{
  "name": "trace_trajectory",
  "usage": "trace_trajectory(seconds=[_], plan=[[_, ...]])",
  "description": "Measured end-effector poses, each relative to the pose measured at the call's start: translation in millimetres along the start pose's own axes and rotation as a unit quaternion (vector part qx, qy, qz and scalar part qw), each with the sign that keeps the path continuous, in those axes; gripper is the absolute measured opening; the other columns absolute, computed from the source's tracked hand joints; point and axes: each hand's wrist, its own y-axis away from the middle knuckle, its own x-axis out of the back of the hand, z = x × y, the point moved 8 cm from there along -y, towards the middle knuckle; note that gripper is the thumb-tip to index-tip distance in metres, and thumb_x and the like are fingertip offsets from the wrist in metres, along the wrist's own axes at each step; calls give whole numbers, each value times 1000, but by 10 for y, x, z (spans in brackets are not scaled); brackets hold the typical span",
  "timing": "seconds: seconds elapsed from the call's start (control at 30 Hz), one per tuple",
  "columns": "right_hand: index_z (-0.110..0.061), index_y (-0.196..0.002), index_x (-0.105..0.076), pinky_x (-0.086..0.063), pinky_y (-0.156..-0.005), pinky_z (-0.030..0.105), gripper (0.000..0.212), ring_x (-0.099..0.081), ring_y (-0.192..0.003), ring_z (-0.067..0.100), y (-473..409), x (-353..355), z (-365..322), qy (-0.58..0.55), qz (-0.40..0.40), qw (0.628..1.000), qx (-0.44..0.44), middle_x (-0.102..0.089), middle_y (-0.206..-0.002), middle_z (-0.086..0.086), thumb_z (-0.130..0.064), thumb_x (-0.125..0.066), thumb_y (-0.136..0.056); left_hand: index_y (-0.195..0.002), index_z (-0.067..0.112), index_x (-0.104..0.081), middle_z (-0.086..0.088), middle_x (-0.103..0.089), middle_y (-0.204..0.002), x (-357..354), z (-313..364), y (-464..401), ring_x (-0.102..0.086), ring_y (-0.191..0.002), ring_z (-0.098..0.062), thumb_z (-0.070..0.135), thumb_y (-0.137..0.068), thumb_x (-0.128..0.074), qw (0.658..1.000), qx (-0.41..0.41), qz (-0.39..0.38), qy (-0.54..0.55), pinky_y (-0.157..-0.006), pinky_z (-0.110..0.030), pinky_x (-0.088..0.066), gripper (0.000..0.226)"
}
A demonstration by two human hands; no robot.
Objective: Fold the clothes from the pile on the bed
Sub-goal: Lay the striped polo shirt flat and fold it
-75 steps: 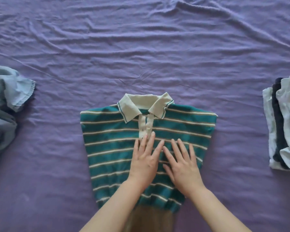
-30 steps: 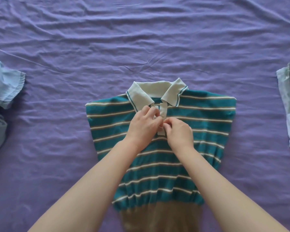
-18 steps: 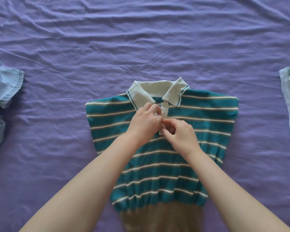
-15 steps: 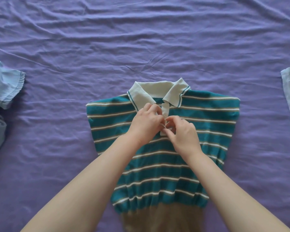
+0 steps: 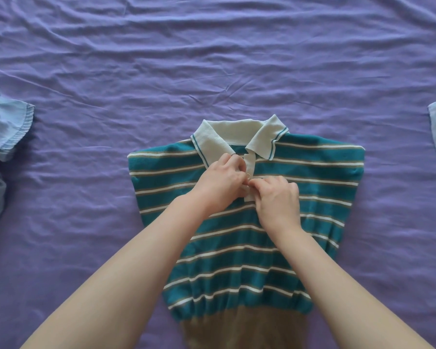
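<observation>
Wrinkled purple bedsheet (image 5: 212,59) across the whole bed

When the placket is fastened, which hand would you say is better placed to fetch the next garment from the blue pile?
Probably the left hand: the crumpled light-blue clothes pile lies at the left edge, while the right hand sits farther away.

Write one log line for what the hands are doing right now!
left hand: pinches placket | right hand: pinches placket | striped polo shirt: flat on purple bedsheet | step: buttoning
</observation>
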Motion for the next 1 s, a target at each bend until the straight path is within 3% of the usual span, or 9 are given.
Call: trace_trajectory(seconds=[0.2,0.37,0.57,0.67,0.83,1.0], plan=[[-18,-103,-69,-34,-79,35,17,-48,-95,25,26,-6,56,-24,33,999,-20,-60,-98,6,-21,-56,-92,-111,24,-66,-3,-48,-116,-4,-48,49,-40,-104,-23,27,-92,-56,1000,2,24,16,-88,-33,-40,22],[-18,-96,-67,-33,-81,33,15,-46,-95,21,-16,-48,160,-49,17,998,-37,-58,-96,2,-29,-58,-90,-105,29,-68,-3,-49,-109,25,-108,78,-42,-101,-24,35,-89,-58,997,29,47,54,-84,-35,-35,20],[-19,-93,-60,-31,-81,32,14,-44,-92,18,-48,-29,168,-50,-1,998,-31,-55,-94,0,-32,-59,-88,-100,22,-65,1,-50,-112,42,-190,110,-40,-105,-22,53,-85,-54,993,100,69,-4,-83,-33,-27,36],[-19,-92,-60,-32,-80,33,11,-46,-90,20,-67,24,140,-45,11,999,-11,-56,-90,0,-30,-59,-88,-100,25,-63,0,-47,-111,158,-144,94,-39,-105,-22,53,-83,-55,994,67,73,-41,-81,-30,-24,34],[-19,-99,-70,-33,-71,35,15,-51,-82,28,-158,153,29,-63,64,995,37,-61,-84,6,-24,-62,-89,-93,27,-65,-2,-45,-113,411,-135,10,-39,-104,-23,37,-84,-42,995,6,59,-86,-84,-31,-27,27],[-18,-95,-67,-29,-71,34,16,-52,-89,26,-226,69,-22,-29,30,999,33,-66,-94,3,-27,-55,-92,-99,32,-68,3,-40,-128,380,-151,-99,-34,-114,-21,40,-88,-55,994,-31,-22,-101,-90,-34,-32,19]])
